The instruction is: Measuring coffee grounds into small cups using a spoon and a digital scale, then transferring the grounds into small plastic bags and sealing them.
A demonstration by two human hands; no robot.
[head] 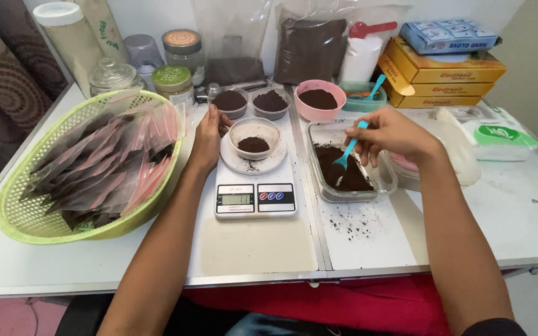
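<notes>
right hand (393, 134) grips a blue spoon (345, 155) dipped in the powder container (331, 193), right of the scale bowl (254, 138); left hand (207, 138) steadies that bowl.

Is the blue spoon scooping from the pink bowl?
No, the blue spoon in the right hand dips into the clear rectangular container of dark powder, while the pink bowl sits behind it.

White table (518, 218), pale wall (530, 56), patterned curtain (1, 81)
</notes>
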